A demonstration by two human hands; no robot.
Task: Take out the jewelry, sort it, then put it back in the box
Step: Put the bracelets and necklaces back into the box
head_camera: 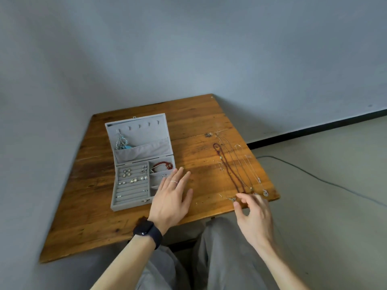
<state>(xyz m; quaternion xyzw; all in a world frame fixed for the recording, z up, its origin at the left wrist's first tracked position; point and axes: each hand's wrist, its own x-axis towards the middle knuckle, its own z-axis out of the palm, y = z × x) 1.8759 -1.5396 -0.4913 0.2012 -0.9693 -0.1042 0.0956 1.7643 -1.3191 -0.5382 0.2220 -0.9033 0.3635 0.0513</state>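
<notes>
At the table's front right corner, the necklaces lie in rows, with their pendants close to the front edge. Our right hand hovers over their near ends, fingers loosely curled, thumb and forefinger apart, holding nothing we can see. Our left hand lies flat and spread, just beside the open box, which holds earrings and bracelets. Risk: a careless drag would tangle the necklaces or pull one off the edge.
</notes>
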